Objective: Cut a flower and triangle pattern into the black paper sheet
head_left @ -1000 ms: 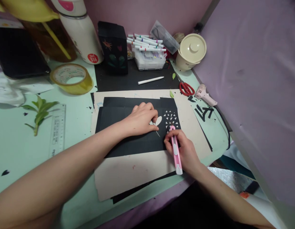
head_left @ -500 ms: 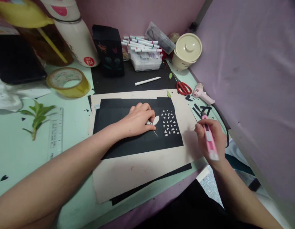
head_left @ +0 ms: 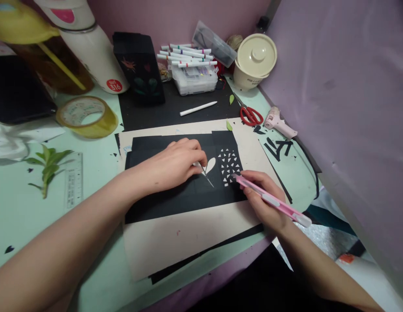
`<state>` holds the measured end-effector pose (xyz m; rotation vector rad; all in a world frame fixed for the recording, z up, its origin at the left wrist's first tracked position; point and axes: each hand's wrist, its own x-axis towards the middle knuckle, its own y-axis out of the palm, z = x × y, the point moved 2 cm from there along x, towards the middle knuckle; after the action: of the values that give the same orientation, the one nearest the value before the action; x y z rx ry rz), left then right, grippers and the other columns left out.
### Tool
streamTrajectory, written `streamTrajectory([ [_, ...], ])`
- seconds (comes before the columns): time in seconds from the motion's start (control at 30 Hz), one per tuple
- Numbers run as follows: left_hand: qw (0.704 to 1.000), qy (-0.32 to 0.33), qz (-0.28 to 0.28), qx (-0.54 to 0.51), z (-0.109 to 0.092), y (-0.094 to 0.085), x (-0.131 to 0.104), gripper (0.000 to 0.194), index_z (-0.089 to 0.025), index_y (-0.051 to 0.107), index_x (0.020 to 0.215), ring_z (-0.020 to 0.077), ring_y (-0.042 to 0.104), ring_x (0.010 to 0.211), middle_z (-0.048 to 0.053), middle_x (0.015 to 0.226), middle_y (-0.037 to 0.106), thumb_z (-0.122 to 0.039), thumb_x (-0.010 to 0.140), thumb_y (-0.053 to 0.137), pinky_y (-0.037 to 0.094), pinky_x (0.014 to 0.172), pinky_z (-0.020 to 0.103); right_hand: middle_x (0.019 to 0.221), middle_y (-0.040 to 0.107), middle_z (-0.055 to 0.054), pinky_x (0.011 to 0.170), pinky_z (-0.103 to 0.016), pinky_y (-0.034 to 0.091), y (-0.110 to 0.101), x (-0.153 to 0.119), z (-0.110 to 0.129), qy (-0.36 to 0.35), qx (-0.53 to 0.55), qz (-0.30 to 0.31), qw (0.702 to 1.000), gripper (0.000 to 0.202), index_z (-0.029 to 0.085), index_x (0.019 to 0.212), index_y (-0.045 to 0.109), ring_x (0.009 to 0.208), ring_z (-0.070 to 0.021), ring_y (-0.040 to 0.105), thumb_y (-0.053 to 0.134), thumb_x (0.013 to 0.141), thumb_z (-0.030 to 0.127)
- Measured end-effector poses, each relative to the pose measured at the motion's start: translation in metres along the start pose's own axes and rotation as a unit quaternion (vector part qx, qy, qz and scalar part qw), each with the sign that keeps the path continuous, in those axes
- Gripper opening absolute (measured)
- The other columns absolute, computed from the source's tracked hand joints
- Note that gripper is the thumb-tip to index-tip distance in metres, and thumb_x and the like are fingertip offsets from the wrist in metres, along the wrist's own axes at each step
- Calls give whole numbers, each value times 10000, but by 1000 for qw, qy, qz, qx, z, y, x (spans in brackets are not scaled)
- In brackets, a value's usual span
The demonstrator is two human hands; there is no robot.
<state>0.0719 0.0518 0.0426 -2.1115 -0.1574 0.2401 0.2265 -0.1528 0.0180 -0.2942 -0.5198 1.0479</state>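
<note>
A sheet of black paper [head_left: 168,203] lies on a pale board, with many small cut shapes showing white on its right side. Near its middle is a white leaf-shaped cutout [head_left: 210,165] with a thin stem line. My left hand [head_left: 185,159] rests on the paper beside that cutout, its fingers curled and pressed down; whatever is under the fingertips is hidden. A pink craft knife [head_left: 269,199] is gripped in my right hand [head_left: 266,190], its blade end over the lower part of the small cut shapes. I cannot tell whether the blade touches the paper.
Red-handled scissors [head_left: 251,116], a pink glue gun [head_left: 279,122] and black paper strips [head_left: 278,148] lie at right. A white pen [head_left: 198,108], markers [head_left: 191,56] and a lidded cream pot [head_left: 255,63] stand behind. At left are tape [head_left: 100,123], a leafy sprig [head_left: 48,164] and a clear ruler [head_left: 74,182].
My right hand has moved left with the craft knife, from beside the black strips to over the small cut shapes. My left hand stays by the leaf cutout; the view has shifted slightly.
</note>
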Motion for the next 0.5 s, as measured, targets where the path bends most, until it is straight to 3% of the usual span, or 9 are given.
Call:
streamTrajectory([
  [0.1, 998, 43, 33, -28, -4, 5, -1, 179, -252, 716, 995, 204, 527, 1001, 42, 1055, 587, -220, 924, 554, 414, 884, 326, 856, 679, -25, 602, -267, 528, 6, -3, 2, 7, 14, 7, 1000, 161, 222, 988, 627, 714, -149, 651, 598, 858, 131],
  [0.23, 991, 97, 49, -79, -8, 18, 6, 229, -251, 742, 991, 181, 527, 953, 41, 978, 588, -188, 938, 529, 424, 860, 291, 860, 691, -27, 620, -267, 533, 11, -1, 0, -40, 17, 63, 997, 149, 218, 950, 634, 721, -144, 656, 609, 848, 113],
  [0.4, 991, 78, 15, -104, -5, 31, 13, 170, -226, 726, 988, 183, 542, 962, 35, 970, 600, -178, 924, 576, 407, 906, 324, 882, 686, -40, 661, -295, 545, 13, 2, -4, -92, 20, 119, 988, 242, 219, 1041, 653, 759, -153, 659, 585, 860, 73],
  [0.5, 993, 61, 9, -98, -4, 34, 14, 127, -229, 701, 952, 193, 541, 991, 27, 996, 605, -185, 916, 588, 392, 916, 344, 896, 695, -44, 667, -299, 553, 14, 3, -5, -92, 10, 119, 989, 258, 225, 1071, 655, 773, -159, 667, 581, 869, 83],
])
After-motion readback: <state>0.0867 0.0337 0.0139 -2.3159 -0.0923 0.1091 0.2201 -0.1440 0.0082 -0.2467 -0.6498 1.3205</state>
